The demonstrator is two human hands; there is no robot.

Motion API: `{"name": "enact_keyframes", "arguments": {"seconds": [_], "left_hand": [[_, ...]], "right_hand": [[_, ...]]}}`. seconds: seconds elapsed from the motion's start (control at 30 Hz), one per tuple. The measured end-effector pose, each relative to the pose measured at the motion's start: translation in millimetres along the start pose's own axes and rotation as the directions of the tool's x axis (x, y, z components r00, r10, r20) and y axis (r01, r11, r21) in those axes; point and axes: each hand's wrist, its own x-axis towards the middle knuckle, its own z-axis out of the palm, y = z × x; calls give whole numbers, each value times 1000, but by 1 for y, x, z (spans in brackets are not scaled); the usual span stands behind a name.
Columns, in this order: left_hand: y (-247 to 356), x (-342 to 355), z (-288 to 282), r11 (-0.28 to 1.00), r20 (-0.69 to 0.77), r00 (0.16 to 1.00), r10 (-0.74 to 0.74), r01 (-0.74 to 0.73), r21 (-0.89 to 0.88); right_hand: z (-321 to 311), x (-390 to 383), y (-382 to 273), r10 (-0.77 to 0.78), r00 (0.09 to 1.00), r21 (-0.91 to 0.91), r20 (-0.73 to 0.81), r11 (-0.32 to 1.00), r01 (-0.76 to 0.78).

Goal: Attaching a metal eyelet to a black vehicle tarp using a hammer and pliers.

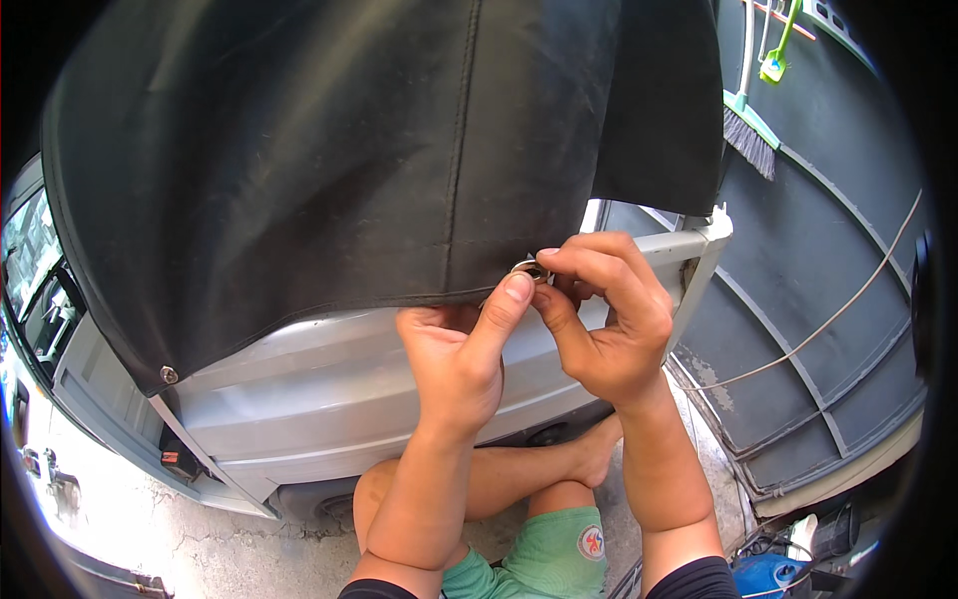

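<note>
A black leather-like cover (329, 150) with a stitched seam hangs over the side of a silver vehicle bed (329, 369). Its lower edge is pinched in my left hand (454, 364), thumb in front and fingers behind the material. Right at that thumb tip sits a small round metal ring (531, 270), apparently an eyelet at the cover's edge. My right hand (621, 324) is closed on this ring between thumb and fingertips. My fingers partly hide it, so how it joins the cover cannot be made out.
Another metal fastener (169, 375) marks the cover's lower left corner. At the right stands a dark grey metal gate (798, 290) with a hanging broom (750, 130) and a thin cable (798, 349). A blue object (763, 577) lies low on the right. My bent legs (529, 469) are below the bed.
</note>
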Motion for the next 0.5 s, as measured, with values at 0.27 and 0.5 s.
{"name": "enact_keyframes", "arguments": {"seconds": [0.27,0.5], "left_hand": [[1,5,8,993,-56,994,98,-94,64],[12,5,12,999,-109,994,-20,23,32]], "right_hand": [[11,-7,-5,116,987,74,-113,991,-108],[7,-14,-15,771,585,758,254,217,-615]]}}
